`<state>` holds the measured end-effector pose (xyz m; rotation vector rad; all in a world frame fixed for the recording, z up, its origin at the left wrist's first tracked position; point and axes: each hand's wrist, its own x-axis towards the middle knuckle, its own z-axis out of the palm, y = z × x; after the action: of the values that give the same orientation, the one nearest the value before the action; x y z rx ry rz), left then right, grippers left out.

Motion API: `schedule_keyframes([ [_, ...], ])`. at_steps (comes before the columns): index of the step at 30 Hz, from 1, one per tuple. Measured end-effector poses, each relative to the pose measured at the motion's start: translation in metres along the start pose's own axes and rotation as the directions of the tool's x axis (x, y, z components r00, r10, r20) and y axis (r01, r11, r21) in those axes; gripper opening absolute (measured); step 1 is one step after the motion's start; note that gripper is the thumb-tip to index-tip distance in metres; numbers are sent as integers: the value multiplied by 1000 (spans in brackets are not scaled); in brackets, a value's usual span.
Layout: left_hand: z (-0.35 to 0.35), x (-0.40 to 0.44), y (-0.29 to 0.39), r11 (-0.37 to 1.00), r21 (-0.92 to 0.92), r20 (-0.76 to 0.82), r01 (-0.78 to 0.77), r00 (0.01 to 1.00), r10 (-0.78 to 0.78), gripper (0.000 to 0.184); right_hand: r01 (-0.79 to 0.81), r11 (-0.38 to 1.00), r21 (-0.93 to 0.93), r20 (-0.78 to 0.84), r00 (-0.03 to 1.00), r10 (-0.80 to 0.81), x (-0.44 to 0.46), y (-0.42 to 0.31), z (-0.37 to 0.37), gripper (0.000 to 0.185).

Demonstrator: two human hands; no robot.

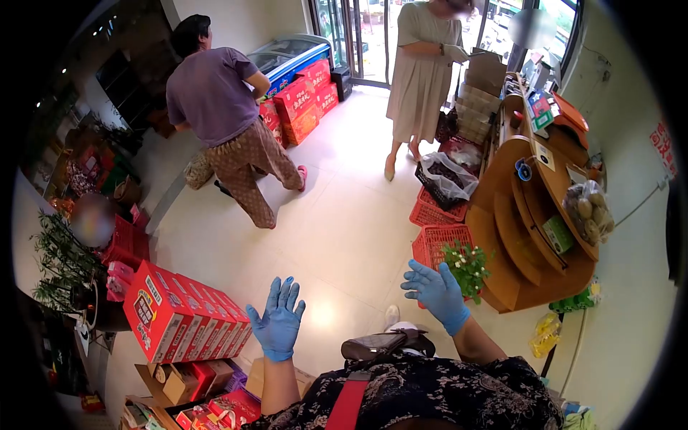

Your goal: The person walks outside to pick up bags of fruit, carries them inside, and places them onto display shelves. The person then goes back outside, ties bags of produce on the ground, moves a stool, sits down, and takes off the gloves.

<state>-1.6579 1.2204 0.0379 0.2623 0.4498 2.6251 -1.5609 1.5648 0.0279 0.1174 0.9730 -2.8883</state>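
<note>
Both of my hands are raised in blue gloves, fingers spread and palms showing. My left hand [277, 322] holds nothing; to its left stands a row of red boxes [175, 315]. My right hand [438, 292] is also bare of objects, just left of a green plant with small white flowers [467, 269] and below a red plastic basket [432, 242]. A small dark bag [380, 345] lies against my front, between my forearms, with a red strap [349, 401] below it.
A person in a purple shirt [218, 93] stands at upper left, near a chest freezer [287, 61]. Another, in a beige dress [423, 79], is by the glass doors. A curved wooden counter [512, 208] fills the right; an open carton [154, 383] sits lower left.
</note>
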Motion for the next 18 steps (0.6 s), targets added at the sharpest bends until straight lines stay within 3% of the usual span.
schedule_keyframes([
  [3, -14, 80, -1, 999, 37, -3, 21, 1000, -21, 76, -20, 1000, 16, -63, 998, 21, 68, -22, -27, 68],
  [9, -35, 197, -7, 999, -4, -172, -53, 984, 52, 74, -101, 993, 55, 114, 989, 94, 248, -95, -59, 63],
  [18, -81, 336, 33, 956, 21, -328, -293, 901, 283, 74, -205, 979, -19, 255, 945, 203, 511, -147, -34, 69],
])
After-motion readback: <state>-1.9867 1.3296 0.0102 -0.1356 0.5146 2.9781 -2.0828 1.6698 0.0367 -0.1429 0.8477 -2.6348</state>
